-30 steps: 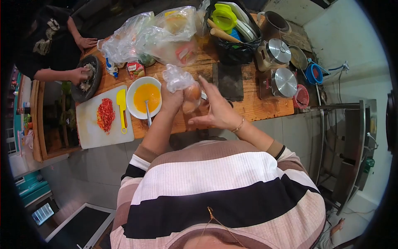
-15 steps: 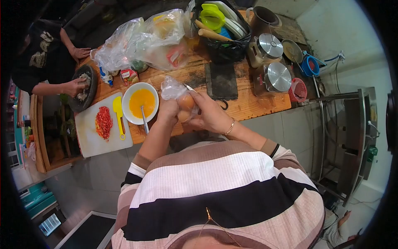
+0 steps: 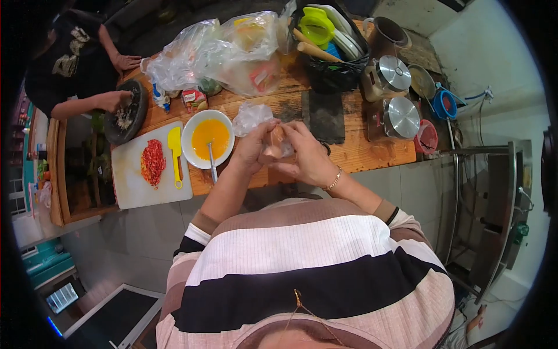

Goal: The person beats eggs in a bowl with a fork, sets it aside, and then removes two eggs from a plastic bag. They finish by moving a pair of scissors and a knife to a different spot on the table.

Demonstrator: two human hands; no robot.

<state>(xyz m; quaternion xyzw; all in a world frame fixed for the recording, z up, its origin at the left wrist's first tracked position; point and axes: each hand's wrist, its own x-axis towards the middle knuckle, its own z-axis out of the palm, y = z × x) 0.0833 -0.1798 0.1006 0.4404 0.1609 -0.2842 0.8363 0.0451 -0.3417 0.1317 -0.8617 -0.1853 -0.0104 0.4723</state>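
Both my hands meet near the table's front edge around brown eggs (image 3: 275,139) in a thin clear plastic bag (image 3: 286,150). My left hand (image 3: 253,150) grips the bag from the left, thumb and fingers near its top. From the right, my right hand (image 3: 309,156) closes its fingers round the other side. Crumpled clear plastic (image 3: 251,118) rests on the table just beyond my left hand. To the left stands a white bowl (image 3: 187,152) of beaten egg (image 3: 208,137), a spoon (image 3: 212,160) leaning in it. A dark loop handle (image 3: 326,148) shows partly behind my right hand.
A white cutting board (image 3: 131,195) holds chopped red pieces (image 3: 153,163) and a yellow spatula (image 3: 176,157). Across the table, a person's hand (image 3: 114,101) works in a stone mortar (image 3: 139,110). Filled plastic bags (image 3: 232,55), a black-lined bin (image 3: 331,75) and lidded jars (image 3: 401,119) stand around.
My hands have drawn together around the bagged eggs, the left hand now at the top beside the right. The view has shifted, so the table sits farther right.
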